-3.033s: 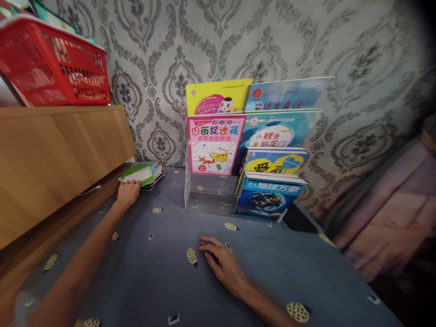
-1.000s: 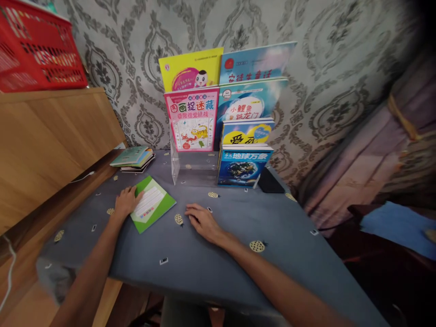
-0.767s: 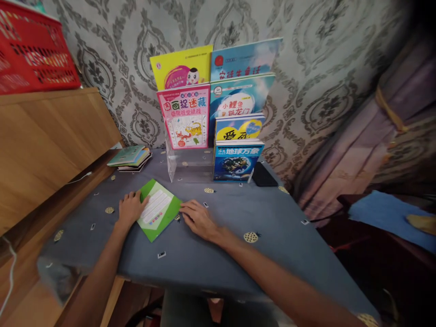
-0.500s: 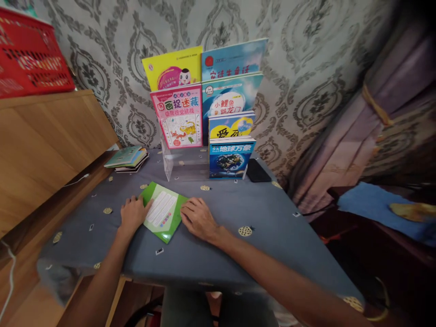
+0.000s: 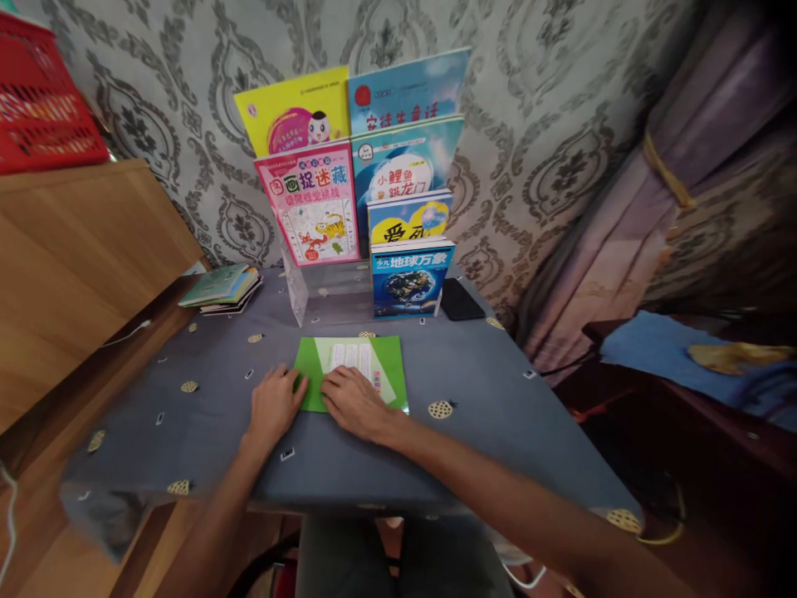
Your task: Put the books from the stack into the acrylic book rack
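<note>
A green book [image 5: 393, 357] lies flat on the table, long side across, with a pale printed panel facing up. At its left edge rests my left hand [image 5: 276, 403], thumb against the cover and fingers apart from the thumb. My right hand [image 5: 356, 403] lies palm down over the book's lower middle, fingers slightly bent on the cover, hiding part of the print. Neither hand lifts the book. Behind it stands a clear rack [image 5: 296, 291] holding upright picture books, among them a pink book [image 5: 311, 203] and a blue globe book [image 5: 411, 282].
A small stack of books [image 5: 221, 286] lies at the table's back left. A black phone-like slab [image 5: 462, 299] is right of the rack. A red basket [image 5: 46, 104] sits on a wooden cabinet [image 5: 93, 241]. A blue cloth [image 5: 660, 357] lies at right.
The green book has turned from slanted to lengthwise across the table and shifted right. My right hand has come over its cover; my left hand stays at its left side. The view has shifted slightly.
</note>
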A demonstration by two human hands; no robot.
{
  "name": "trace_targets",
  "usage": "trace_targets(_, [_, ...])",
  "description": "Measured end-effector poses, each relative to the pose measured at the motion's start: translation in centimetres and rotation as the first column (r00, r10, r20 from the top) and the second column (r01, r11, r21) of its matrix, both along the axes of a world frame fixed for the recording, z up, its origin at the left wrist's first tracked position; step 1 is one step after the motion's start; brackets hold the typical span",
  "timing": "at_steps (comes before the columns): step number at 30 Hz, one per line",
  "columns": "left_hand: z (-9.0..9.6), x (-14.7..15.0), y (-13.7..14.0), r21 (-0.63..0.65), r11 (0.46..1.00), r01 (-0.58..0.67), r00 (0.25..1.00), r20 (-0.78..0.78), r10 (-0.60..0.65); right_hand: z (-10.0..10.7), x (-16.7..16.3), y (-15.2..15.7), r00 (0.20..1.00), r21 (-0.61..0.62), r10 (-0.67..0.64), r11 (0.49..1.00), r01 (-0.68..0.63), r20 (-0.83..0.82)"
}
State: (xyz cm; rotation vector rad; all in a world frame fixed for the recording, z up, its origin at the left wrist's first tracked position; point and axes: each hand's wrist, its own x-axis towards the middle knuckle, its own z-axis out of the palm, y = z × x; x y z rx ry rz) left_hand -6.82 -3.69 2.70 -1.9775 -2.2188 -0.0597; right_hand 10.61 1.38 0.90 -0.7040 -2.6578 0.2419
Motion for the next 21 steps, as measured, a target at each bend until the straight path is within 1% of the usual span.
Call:
trace_targets(2, [-0.6,0.4,0.1,0.032,0.996,0.081,0.993,0.082,-0.083,0.0,0.1,0.0,1.0,-0.003,-0.03,1.0,0.03,0.003])
trace_targets(4, [-1.1,0.7,0.3,0.063,0.989,0.136,0.974,0.172,-0.145,0.1,0.2,0.2,0.998,-0.011,-0.061,0.998,0.061,0.019])
trace_targets(7, [-1.4,1.1,0.9,0.106,0.982,0.156,0.951,0.254,-0.179,0.1,0.4,0.6,0.996,-0.026,-0.083,0.996,0.084,0.025])
trace_targets(12, [-1.6,2.1,2.9,0.157,0.973,0.167,0.949,0.243,-0.202,-0.5,0.6,1.8,0.995,-0.036,-0.099,0.995,0.098,-0.013])
trace_targets(15, [-2.0,2.8,3.9,0.175,0.97,0.168,0.943,0.258,-0.21,-0.9,0.9,2.5,0.991,-0.046,-0.131,0.99,0.131,-0.01])
trace_targets(21, [-2.6,3.8,4.3,0.159,0.969,0.189,0.941,0.254,-0.225,-1.5,2.3,3.8,0.989,-0.098,-0.147,0.984,0.146,-0.001])
